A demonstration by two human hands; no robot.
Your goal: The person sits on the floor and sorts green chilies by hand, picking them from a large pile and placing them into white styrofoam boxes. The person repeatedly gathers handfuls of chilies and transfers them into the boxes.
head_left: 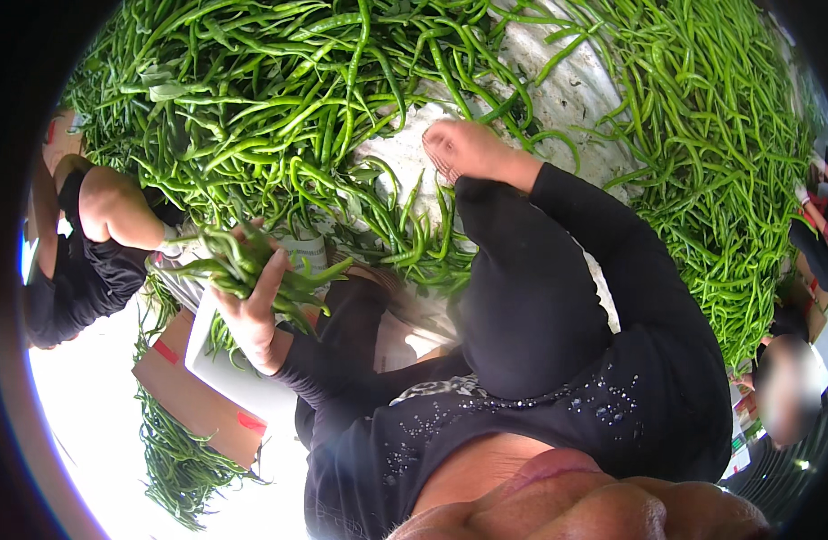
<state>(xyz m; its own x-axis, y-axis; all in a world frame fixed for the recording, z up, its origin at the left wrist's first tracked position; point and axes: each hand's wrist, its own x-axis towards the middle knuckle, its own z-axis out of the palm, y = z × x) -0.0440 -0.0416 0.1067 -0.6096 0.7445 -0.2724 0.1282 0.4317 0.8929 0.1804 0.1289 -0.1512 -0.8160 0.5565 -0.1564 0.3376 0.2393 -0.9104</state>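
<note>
A loose bunch of long green chili peppers (227, 261) fills my left hand (255, 304), whose fingers wrap round it. That hand is raised at the left, over a white bin (202, 355) with a few peppers at its edge. My right hand (468, 150) is just beyond my raised knee, fingers curled in, with nothing visible in them. Below it lies a bare patch of the white sheet (405, 135). A large heap of green chili peppers (279, 99) spreads across the far side, and some loose peppers (423, 229) lie near my knee.
Another heap of peppers (684, 117) covers the right side. A cardboard box (198, 405) with red tape stands at the lower left, near more peppers (175, 463). One person in dark clothes (108, 261) sits at the left; others are at the right edge.
</note>
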